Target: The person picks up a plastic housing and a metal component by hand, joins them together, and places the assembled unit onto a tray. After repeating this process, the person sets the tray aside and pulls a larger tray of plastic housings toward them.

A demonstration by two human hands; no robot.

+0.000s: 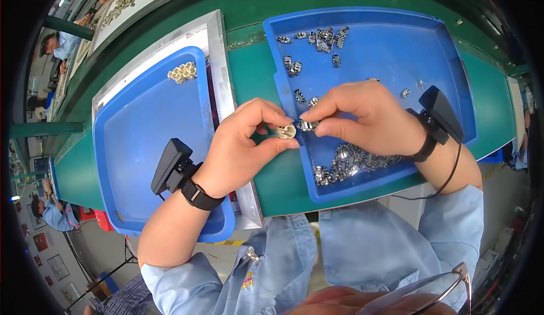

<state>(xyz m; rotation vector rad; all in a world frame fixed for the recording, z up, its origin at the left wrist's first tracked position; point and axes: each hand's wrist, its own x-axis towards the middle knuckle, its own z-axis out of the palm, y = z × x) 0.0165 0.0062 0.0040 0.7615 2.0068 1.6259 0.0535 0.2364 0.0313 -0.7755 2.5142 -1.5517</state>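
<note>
Between the thumb and fingers of my left hand point(249, 136) is a small cream-coloured ring-shaped part point(286, 132), its hollow side showing. My right hand point(362, 116) pinches a small shiny metal clip point(307, 125) close beside it, so near that I cannot tell whether the two parts touch. Both hands meet above the inner edge of the right blue tray point(408, 37), which holds many loose metal clips point(354, 162) in a heap at its near side and further clips point(326, 38) at its far side. Each wrist wears a black strap with a black box.
On the left, a second blue tray point(144, 128) rests partly over a white metal-framed board point(224, 54); several cream parts point(182, 72) lie in its far corner. The green bench point(249, 77) runs beneath. Other people sit at far left, near a pale tray point(136, 9) of small parts.
</note>
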